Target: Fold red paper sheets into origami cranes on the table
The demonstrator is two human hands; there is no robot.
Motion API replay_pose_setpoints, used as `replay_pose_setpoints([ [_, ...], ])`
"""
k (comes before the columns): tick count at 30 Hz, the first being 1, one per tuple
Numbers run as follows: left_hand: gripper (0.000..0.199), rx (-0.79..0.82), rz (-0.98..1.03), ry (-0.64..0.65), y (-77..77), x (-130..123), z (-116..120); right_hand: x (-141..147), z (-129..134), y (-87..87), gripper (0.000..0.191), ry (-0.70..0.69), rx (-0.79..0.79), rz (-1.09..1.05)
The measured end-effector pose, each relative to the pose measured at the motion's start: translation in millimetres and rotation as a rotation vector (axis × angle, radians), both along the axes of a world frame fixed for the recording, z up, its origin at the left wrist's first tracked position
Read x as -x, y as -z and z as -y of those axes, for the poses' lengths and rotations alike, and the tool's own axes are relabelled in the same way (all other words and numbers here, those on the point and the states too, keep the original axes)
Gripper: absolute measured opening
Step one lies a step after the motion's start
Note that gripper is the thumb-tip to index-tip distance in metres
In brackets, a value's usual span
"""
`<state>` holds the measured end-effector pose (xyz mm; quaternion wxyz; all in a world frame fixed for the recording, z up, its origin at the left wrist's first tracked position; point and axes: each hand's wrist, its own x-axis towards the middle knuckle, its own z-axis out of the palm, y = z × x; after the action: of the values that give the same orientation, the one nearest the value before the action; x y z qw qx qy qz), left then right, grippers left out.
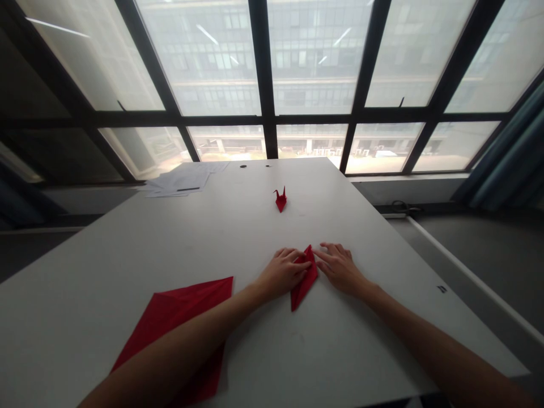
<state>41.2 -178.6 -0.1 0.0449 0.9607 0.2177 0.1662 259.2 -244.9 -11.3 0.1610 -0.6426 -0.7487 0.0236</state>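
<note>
A narrow, diamond-shaped piece of folded red origami paper [302, 287] lies on the white table [238, 243]. My left hand [285, 271] rests on its left side, fingers laid out across the paper and pressing it to the tabletop. On the other side, my right hand [338, 266] has its fingers apart, the tips at the paper's upper right edge; whether they touch it I cannot tell. Part of the folded paper is hidden under my left fingers. Farther back stands a small finished red paper crane [281, 201].
A larger red paper sheet [170, 311] with creases lies at the left, partly under my left forearm. White papers [178, 178] with a dark pen [188, 188] on them lie at the far left. Beyond the table are tall windows [310, 56]; a blue curtain [505, 153] hangs at right.
</note>
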Motion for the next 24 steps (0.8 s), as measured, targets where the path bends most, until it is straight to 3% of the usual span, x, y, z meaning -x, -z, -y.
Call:
replay_pose_setpoints([
  [24,0.027,-0.021,0.020,-0.011,5.2,-1,0,-2,-17,0.6,0.035,-0.041,-0.089,-0.022],
])
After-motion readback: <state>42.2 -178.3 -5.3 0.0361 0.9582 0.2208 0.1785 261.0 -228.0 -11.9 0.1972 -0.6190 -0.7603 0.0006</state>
